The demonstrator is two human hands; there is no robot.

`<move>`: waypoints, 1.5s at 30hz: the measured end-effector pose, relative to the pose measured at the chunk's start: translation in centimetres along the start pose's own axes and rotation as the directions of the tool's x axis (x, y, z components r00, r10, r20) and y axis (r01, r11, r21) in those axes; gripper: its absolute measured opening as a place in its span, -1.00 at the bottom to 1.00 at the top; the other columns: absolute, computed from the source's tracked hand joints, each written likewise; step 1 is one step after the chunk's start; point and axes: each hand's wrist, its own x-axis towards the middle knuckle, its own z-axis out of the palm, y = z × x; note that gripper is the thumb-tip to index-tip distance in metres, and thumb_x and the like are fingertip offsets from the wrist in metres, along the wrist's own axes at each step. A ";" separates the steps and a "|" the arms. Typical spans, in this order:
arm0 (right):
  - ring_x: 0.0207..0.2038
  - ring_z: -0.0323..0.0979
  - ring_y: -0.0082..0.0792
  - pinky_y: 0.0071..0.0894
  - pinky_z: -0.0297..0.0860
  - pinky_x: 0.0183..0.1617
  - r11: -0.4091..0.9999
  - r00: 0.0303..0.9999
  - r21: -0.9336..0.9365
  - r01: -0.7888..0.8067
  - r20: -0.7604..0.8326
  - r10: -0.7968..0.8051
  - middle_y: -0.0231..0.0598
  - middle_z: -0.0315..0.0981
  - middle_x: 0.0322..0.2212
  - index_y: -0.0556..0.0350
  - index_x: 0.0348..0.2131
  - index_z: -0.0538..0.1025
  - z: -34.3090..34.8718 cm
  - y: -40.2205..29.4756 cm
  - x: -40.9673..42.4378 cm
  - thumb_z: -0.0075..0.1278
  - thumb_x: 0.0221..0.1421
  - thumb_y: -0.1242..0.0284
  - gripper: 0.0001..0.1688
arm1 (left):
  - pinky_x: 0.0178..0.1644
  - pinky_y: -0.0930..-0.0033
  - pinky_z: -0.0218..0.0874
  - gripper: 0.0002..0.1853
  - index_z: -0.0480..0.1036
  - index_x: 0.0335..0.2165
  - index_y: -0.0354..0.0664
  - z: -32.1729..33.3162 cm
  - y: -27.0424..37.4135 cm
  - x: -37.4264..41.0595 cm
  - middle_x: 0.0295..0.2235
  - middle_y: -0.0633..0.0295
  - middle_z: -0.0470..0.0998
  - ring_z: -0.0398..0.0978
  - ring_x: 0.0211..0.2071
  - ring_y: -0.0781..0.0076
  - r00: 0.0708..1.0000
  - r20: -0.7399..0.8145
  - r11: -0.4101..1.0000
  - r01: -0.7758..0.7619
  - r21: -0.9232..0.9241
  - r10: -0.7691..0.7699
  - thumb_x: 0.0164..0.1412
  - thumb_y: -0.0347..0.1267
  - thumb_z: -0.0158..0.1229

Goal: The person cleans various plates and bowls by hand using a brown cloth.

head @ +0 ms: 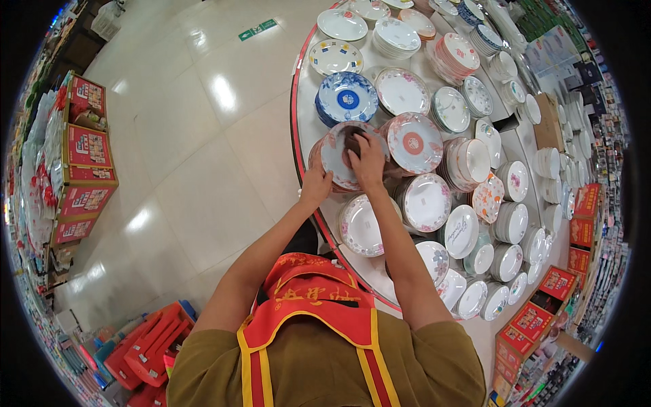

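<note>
A stack of plates with a pink floral pattern (333, 165) stands near the curved edge of a white display table. At its near left rim, my left hand (316, 185) grips the edge of the top plate. My right hand (367, 160) lies over that plate's face with its fingers bent. A dark brown patch (353, 138) shows by the right fingertips; whether it is a cloth or a reflection, I cannot tell. Just right of my right hand is a similar pink-patterned stack (413, 142). Blue-patterned plates (348, 97) stand beyond the hands.
The display table (304, 109) has a red-and-black edge and carries many plate and bowl stacks. Flower-rimmed white plates (361, 226) sit under my right forearm. Red cartons (89, 147) stand across the tiled floor (198, 193). Red plastic goods (152, 351) lie at lower left.
</note>
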 end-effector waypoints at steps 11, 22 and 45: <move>-0.12 0.33 -0.12 -0.22 0.25 -0.02 0.950 0.829 0.086 0.301 0.468 -0.305 -0.21 0.37 -0.18 0.04 -0.24 0.47 -4.9 1.0 -1.3 0.03 -0.27 0.49 -0.56 | -0.75 0.34 0.26 -0.30 -0.11 0.18 -0.12 -0.1 2.9 -0.9 -0.70 0.10 0.44 0.39 -0.80 0.36 0.965 0.043 0.928 0.261 -0.266 -0.259 0.08 -0.60 -0.10; -0.35 0.40 -0.03 -0.15 0.36 -0.27 0.973 0.955 -0.227 -0.042 0.278 0.107 -0.05 0.38 -0.34 0.06 -0.14 0.36 -3.0 0.2 -3.6 -0.01 0.02 0.34 -0.62 | -0.71 0.35 0.28 -0.32 -0.08 0.18 -0.19 0.5 3.6 -1.0 -0.61 0.05 0.48 0.42 -0.75 0.38 0.948 0.014 0.880 0.301 -0.366 -0.318 0.10 -0.56 -0.09; -0.05 0.34 -0.30 -0.31 0.35 -0.01 -0.328 0.774 0.807 -0.491 0.577 0.262 -0.19 0.28 -0.02 0.16 0.05 0.24 -8.6 3.0 -5.9 0.01 0.02 0.21 -0.33 | -0.50 0.32 0.20 -0.57 0.25 -0.03 -0.25 -1.5 5.5 1.0 -0.66 0.16 0.39 0.37 -0.64 0.32 0.972 -0.135 0.952 -0.153 0.266 0.194 0.09 -0.42 0.04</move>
